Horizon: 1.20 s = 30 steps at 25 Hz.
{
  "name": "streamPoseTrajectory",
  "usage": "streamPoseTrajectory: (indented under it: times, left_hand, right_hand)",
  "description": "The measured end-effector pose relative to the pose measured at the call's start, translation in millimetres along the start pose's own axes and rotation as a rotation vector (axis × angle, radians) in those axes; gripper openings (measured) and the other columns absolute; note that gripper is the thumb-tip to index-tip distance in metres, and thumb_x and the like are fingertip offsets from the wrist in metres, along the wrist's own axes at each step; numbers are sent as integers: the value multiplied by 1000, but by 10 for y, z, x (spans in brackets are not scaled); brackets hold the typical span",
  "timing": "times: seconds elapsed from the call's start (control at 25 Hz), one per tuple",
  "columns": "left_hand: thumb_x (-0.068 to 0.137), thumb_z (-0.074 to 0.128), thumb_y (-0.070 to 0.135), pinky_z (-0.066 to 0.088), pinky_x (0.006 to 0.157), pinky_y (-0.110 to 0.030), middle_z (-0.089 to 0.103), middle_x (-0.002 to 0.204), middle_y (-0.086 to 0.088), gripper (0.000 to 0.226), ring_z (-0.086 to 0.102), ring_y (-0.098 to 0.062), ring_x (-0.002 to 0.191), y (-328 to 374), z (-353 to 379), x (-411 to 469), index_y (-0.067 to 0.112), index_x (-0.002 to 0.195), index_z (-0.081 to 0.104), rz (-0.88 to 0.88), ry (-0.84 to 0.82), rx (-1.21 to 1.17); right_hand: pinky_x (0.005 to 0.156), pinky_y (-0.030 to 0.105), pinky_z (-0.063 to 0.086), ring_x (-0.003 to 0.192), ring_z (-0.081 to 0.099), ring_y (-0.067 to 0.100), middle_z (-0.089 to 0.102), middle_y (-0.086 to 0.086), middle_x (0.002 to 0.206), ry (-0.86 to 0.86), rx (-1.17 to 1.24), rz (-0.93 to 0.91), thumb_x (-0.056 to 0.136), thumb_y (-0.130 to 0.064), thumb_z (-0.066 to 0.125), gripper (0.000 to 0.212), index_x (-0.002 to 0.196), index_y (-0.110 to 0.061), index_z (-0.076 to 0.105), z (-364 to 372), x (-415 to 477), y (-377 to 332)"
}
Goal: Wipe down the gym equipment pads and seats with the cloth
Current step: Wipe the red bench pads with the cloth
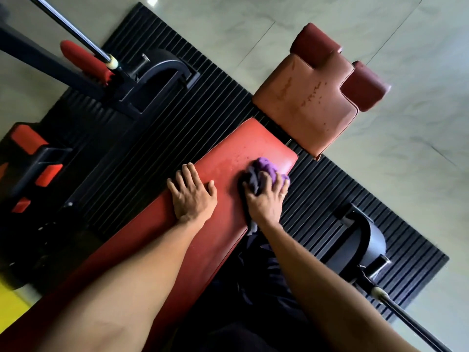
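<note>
- We are working the cloth [265, 168] over the far end of the long red bench pad [228, 158], near its right edge. Our right hand [266, 201] is bunching the purple-and-grey fabric, fingers curled over it and pressing it down.
- Our left hand [193, 196] is lying flat on the same pad just beside, fingers straight and slightly spread, gripping nothing and seemingly bracing us.
- We are judging the job as partway at best: the pad ahead of the cloth is showing speckles, and the nearer stretch under our forearms is giving no clear sign either way.
- The tan seat pad [304, 102] beyond the gap is showing dark blotches, so we are taking it as not yet wiped. The dark red roller pads [314, 44] behind it probably remain too.
- A black ribbed mat [157, 138] is lying under the bench, with a black upright [162, 72] on either side and a bar [73, 29] beside a red grip at upper left.
- We are seeing nothing lying between the cloth and the seat pad except the gap itself.
</note>
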<state>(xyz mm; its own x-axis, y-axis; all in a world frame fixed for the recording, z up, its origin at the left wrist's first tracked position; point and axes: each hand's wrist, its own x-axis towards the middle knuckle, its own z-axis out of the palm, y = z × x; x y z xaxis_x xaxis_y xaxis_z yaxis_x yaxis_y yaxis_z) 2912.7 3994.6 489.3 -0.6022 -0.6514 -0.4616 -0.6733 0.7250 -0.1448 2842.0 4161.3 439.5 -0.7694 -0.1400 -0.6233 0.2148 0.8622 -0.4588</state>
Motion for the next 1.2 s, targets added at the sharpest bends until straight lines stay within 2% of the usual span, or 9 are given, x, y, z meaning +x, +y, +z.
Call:
streamPoseTrajectory:
  times: [0.08,0.2,0.4,0.56,0.76,0.88,1.0,1.12,1.2]
  left_hand:
    - [98,32,52,16,118,-59,29,159,-18,79,30,-35,144,-8,34,19,1,157,17,-2,13,-4]
    - [96,33,51,20,116,-59,35,157,-19,79,35,-36,140,-23,67,41,1,156,20,7,40,-2]
    - [94,31,50,25,113,-59,40,152,-20,78,39,-38,136,-39,59,45,0,154,27,10,67,-38]
    - [95,31,49,27,111,-59,42,151,-20,76,41,-38,134,-39,57,26,0,153,29,17,87,-58]
    - [99,29,48,27,111,-56,42,151,-18,72,42,-37,133,-59,45,39,2,154,28,7,88,-43]
    - [98,30,42,28,111,-55,43,150,-16,66,42,-35,133,-53,47,47,5,153,30,-7,91,-59]
    - [97,32,37,29,111,-55,44,149,-17,64,43,-36,132,-60,42,31,4,152,33,2,107,-84]
    - [98,30,37,29,110,-55,45,149,-17,64,43,-36,132,-73,20,49,4,153,31,1,110,-85]
    - [99,28,37,29,110,-54,45,149,-16,63,43,-35,132,-68,20,36,4,154,30,-1,108,-71]
  right_hand:
    - [119,59,25,154,0,37,3,-2,166,-7,188,253,87,-74,54,81,152,-37,24,-172,387,-45]
    - [122,56,23,153,7,44,5,4,168,-13,114,290,90,-72,50,81,154,-31,25,-306,738,-121]
    - [126,52,-5,157,-10,33,9,3,170,40,-219,-59,90,-79,37,81,156,-31,30,7,198,-210]
    - [128,51,0,158,-2,27,21,5,167,-34,-373,-395,92,-79,35,78,153,-30,38,-77,161,-11]
    - [125,54,-3,156,2,36,26,7,164,-48,-279,-148,95,-63,47,64,151,-32,40,-93,877,-620]
    - [124,58,6,153,12,39,36,8,158,-139,-322,-513,94,-53,56,57,146,-29,49,107,801,-1030]
    - [127,54,5,157,7,32,33,6,163,-199,-286,-763,94,-53,54,60,148,-28,49,96,418,-748]
    - [127,56,8,157,0,25,29,6,165,-211,-350,-787,94,-51,56,63,152,-27,44,-115,462,-258]
    - [126,58,11,157,2,29,29,10,165,-168,-348,-626,96,-45,62,64,153,-23,43,-171,718,-238]
